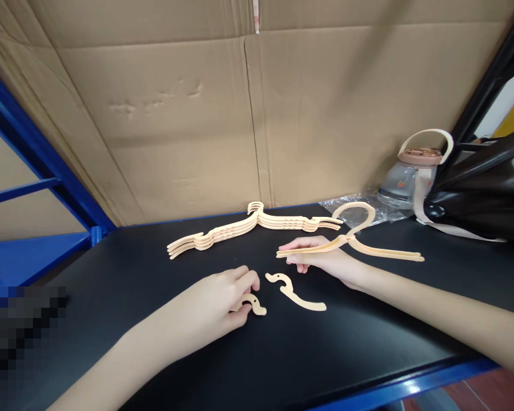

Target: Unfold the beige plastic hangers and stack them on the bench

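My left hand (223, 299) rests on the black tabletop (163, 342) with its fingers curled round a small peach plastic hook piece (255, 304). A second loose hook piece (295, 291) lies just to its right, untouched. My right hand (321, 260) grips one arm of a peach plastic hanger (368, 242), which has its round hook fitted and is lifted a little above the table. Behind both hands lies a stack of several peach hanger bodies (248, 228) without hooks.
A cardboard wall (240, 114) closes the back. At the far right stand a water bottle with a pink lid (411, 174), a clear plastic bag (360, 205) and a black bag (484, 188). Blue shelf framing (34, 165) runs along the left and front edges.
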A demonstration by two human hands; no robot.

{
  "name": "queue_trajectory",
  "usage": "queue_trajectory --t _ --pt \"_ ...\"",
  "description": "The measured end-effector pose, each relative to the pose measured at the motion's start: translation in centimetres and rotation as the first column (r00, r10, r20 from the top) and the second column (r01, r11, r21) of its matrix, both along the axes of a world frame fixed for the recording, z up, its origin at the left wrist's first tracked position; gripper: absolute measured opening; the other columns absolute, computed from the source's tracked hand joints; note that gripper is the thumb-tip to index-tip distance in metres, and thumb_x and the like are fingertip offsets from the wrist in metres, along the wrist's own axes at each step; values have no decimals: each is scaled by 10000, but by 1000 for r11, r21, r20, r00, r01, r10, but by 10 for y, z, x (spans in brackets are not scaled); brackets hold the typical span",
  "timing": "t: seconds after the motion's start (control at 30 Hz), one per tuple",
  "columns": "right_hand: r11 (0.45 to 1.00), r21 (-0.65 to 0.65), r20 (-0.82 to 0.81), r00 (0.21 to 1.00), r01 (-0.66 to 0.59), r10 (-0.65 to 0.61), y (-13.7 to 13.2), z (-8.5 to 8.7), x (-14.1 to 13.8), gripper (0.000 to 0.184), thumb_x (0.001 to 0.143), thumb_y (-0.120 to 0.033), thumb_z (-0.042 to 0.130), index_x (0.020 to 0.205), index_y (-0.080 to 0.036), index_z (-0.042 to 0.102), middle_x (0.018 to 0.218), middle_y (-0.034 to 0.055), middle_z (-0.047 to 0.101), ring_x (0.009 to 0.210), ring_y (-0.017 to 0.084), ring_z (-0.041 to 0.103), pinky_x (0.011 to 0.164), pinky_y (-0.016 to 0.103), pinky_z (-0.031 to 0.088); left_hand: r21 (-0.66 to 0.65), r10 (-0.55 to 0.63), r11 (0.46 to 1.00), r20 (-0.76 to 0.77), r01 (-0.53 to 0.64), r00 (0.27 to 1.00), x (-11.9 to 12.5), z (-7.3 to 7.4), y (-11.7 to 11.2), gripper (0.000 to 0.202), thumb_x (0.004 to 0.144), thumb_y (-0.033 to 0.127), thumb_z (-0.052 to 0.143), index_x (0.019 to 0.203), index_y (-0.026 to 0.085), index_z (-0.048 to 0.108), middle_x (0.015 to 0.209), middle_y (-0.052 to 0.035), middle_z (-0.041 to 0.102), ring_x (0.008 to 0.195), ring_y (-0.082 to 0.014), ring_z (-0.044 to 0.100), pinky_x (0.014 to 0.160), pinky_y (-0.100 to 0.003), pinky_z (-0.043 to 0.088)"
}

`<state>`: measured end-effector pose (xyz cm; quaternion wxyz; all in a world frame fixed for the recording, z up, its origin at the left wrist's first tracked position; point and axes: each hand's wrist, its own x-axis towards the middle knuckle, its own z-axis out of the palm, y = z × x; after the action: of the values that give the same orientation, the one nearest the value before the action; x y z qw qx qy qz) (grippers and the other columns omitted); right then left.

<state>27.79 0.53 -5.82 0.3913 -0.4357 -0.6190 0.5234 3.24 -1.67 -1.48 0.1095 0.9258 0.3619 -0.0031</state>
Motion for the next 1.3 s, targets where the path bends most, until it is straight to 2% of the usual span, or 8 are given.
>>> queue_trajectory --t 0.2,0.33,0.4,0.57,0.77,0.93,1.17,1.3 --pt "1000 11 1 1000 -3 3 -1 0 0 345 737 -365 724 1028 -182 699 807 22 661 648 94 552 589 225 446 243 -102 960 -165 141 981 7 -8 -3 224 903 96 391 1063 200 509 851 -10 563 696 -172 582 572 -259 388" --pt "1000 15 5 1000 -9 9 -1 -1 0 355 727 -377 730 1024 -184 700 837 31 673 643 96 555 585 231 447 282 -63 953 -171 110 983 9 -17 1 251 944 157 392 1179 225 447 948 -22 586 653 -170 612 497 -241 336" --pt "1000 15 5 1000 -14 14 -1 -1 1 363 723 -382 732 1024 -183 701 845 36 675 651 102 557 590 238 451 234 -17 971 -122 46 992 10 -15 2 163 973 251 361 1071 208 485 883 -8 606 603 -162 607 486 -238 319" --pt "1000 17 8 1000 -20 19 -2 0 1 352 731 -381 724 1022 -186 700 845 35 672 656 105 560 595 240 453 137 85 987 20 -87 996 10 -1 -1 325 976 414 303 782 207 461 600 36 539 569 -170 571 521 -244 312" --pt "1000 7 27 999 -27 27 -2 0 0 334 723 -347 735 1012 -183 704 803 20 663 644 96 556 599 232 452 89 63 993 195 -82 979 8 0 -5 324 983 350 182 790 218 407 603 44 492 528 -145 492 534 -256 325" --pt "998 25 -14 998 -63 63 -7 6 -3 309 749 -366 704 989 -170 712 766 16 661 614 93 549 598 238 451 -43 68 997 330 -56 941 9 -4 0 301 988 350 253 898 226 512 794 38 598 652 -114 546 628 -232 379" --pt "992 25 -76 989 -124 125 -14 9 -4 242 743 -336 712 899 -154 683 742 8 650 622 104 564 621 250 452 -228 183 969 388 -98 903 9 -9 9 308 992 381 240 1046 238 508 717 59 600 686 -122 557 685 -249 388" --pt "988 17 -131 980 -151 152 -19 11 -8 202 760 -297 696 864 -129 653 729 21 665 605 101 577 624 246 464 -223 143 973 362 -63 921 12 -11 6 243 985 376 277 1130 255 429 682 76 583 624 -117 543 638 -241 384"
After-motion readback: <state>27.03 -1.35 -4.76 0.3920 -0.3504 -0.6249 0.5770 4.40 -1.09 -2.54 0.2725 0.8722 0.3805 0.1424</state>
